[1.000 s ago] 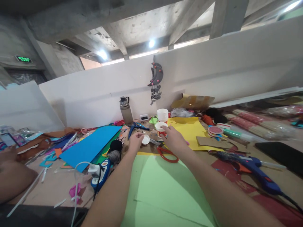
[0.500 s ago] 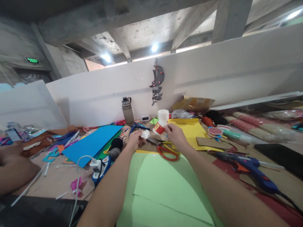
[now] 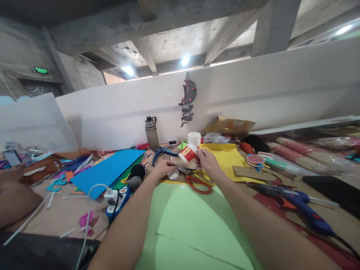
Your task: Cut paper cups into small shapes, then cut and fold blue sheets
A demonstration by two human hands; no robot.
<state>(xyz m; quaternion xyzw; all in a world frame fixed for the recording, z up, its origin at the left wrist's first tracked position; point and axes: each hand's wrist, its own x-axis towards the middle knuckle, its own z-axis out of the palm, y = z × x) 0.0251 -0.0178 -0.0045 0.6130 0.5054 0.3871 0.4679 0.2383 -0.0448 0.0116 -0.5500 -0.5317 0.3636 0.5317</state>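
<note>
Jar (image 3: 188, 153) raised and tilted since 1 s ago | right hand (image 3: 207, 164) grips it above scissors (image 3: 198, 183) | left hand (image 3: 162, 167) curled over lid (image 3: 173, 174), hold unclear | risk: steeper tilt could spill contents there.

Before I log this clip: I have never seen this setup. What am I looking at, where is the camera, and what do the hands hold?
There is no machine here: a person works with two bare hands. Every picture comes from one camera worn on the person's head, looking forward and down, so both arms reach in from the bottom edge. The right hand grips a small white jar with a red label, tilted. The left hand sits over a white lid; whether it grips it, I cannot tell. On the table lie a green sheet, red scissors, a blue sheet, a yellow sheet and a blue glue gun. A bottle stands at the back. The arm at the far left is someone else's.
</note>
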